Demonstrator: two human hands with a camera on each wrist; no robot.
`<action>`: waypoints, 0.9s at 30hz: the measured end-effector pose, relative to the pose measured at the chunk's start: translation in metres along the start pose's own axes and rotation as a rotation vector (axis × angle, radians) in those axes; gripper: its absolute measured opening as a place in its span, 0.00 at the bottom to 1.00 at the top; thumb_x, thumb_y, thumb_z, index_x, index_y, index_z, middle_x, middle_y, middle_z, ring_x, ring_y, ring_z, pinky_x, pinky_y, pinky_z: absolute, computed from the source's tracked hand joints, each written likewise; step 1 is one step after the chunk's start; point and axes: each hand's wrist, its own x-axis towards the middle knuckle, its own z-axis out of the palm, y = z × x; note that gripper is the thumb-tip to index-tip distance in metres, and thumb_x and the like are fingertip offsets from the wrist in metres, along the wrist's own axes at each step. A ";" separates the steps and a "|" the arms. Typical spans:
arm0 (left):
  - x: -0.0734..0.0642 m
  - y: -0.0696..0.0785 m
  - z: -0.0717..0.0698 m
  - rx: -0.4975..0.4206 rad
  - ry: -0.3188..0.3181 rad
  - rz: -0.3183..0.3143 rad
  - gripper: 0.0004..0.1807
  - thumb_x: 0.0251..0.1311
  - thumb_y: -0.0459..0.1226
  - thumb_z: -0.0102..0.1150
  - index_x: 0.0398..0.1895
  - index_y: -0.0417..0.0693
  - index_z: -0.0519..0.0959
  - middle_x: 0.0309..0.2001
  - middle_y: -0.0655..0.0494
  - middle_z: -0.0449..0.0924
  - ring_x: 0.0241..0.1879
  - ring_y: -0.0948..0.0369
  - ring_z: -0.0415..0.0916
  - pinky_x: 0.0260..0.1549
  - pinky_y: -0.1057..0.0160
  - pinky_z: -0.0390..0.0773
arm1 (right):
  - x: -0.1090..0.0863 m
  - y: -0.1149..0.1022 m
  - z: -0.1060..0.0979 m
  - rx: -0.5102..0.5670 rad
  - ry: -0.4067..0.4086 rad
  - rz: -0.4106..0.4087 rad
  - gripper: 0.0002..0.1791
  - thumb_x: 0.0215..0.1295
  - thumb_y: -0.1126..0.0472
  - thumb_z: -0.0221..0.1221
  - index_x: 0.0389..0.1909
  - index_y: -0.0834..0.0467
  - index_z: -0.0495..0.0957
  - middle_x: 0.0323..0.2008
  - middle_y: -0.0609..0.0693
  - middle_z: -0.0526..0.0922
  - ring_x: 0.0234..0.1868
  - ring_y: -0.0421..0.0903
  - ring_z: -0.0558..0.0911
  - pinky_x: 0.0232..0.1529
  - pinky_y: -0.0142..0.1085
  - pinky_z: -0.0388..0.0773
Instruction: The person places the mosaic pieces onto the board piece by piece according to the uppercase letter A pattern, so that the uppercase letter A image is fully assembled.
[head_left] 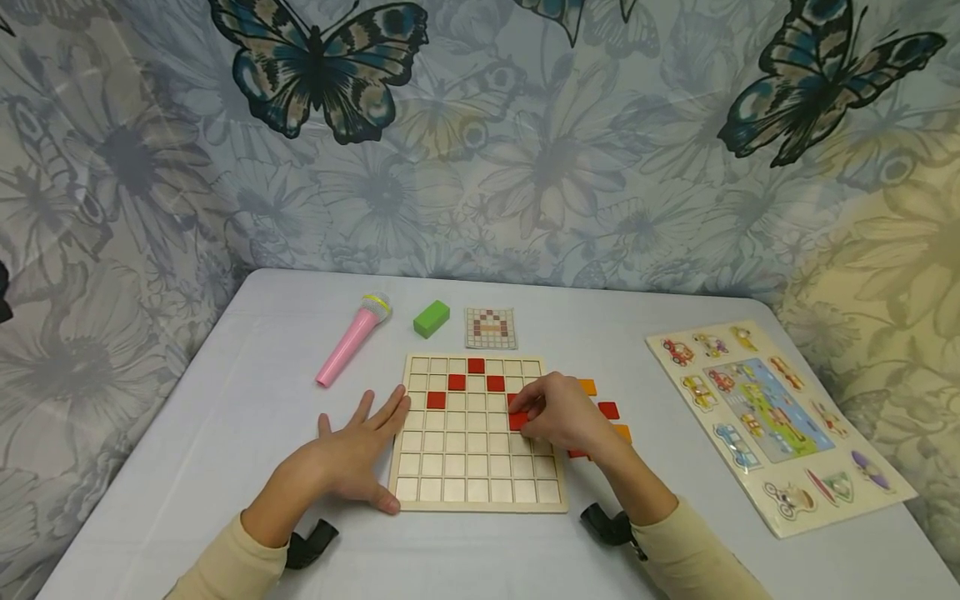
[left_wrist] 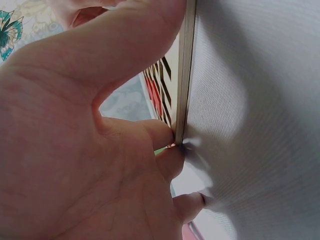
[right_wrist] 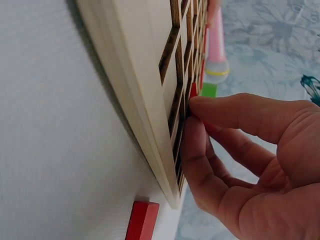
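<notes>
A wooden grid board (head_left: 476, 446) lies flat on the white table, with several red square tiles (head_left: 457, 382) set in its upper cells. My right hand (head_left: 564, 412) pinches a red tile (head_left: 518, 422) between thumb and finger, low over the right side of the grid; its fingertips cover part of the tile. In the right wrist view those fingertips (right_wrist: 197, 107) are right at the grid's surface. Spread along the board's left edge is my left hand (head_left: 352, 457), its thumb at the near left corner and fingertips at the side.
Loose orange tiles (head_left: 622, 432) and red tiles (head_left: 608, 410) lie right of the board, partly behind the right hand. Beyond the board are a pink toy microphone (head_left: 351, 343), a green block (head_left: 431, 319) and a pattern card (head_left: 491, 328). A picture puzzle board (head_left: 757, 487) lies far right.
</notes>
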 end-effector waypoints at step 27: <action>-0.002 0.004 -0.002 0.010 0.004 -0.016 0.77 0.37 0.58 0.85 0.86 0.50 0.44 0.87 0.56 0.31 0.84 0.39 0.32 0.58 0.10 0.42 | -0.004 0.004 -0.006 0.032 0.004 -0.074 0.12 0.52 0.71 0.75 0.37 0.55 0.90 0.31 0.49 0.83 0.34 0.44 0.77 0.37 0.36 0.76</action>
